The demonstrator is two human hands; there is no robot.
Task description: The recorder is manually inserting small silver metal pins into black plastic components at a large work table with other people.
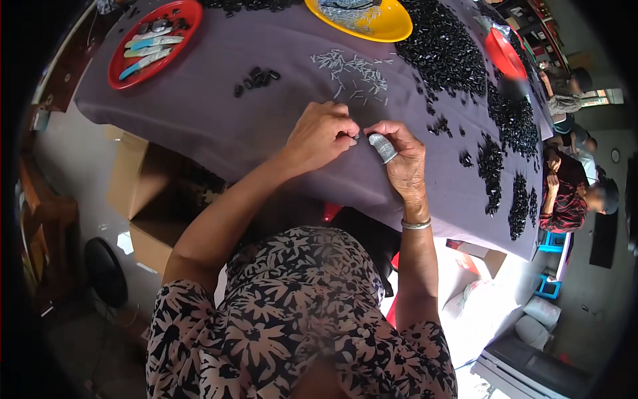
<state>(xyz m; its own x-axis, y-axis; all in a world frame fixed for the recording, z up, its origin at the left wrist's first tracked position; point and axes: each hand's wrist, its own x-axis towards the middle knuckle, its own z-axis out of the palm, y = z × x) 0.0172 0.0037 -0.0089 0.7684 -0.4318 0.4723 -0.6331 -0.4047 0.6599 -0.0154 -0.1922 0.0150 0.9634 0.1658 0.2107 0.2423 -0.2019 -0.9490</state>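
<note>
My left hand (pixel 322 136) is closed in a pinch over the cloth, with a small black piece (pixel 357 137) showing at its fingertips. Just across from it, my right hand (pixel 403 156) has thumb and forefinger brought together; whatever lies between them is too small to make out. A silvery wrap (pixel 383 147) covers the right thumb. The fingertips of both hands are close but apart. Beyond them lies a loose scatter of thin clear and silvery pins (pixel 352 70). A small group of shiny black pieces (pixel 257 80) sits farther left.
A red tray (pixel 115 74) with knives and dark pieces stands far left on the purple cloth (pixel 199 80). At the back is a yellow dish (pixel 399 30) of pins. Black pieces (pixel 442 53) heap along the right. A cardboard box (pixel 126 176) stands below the table; other people sit far right.
</note>
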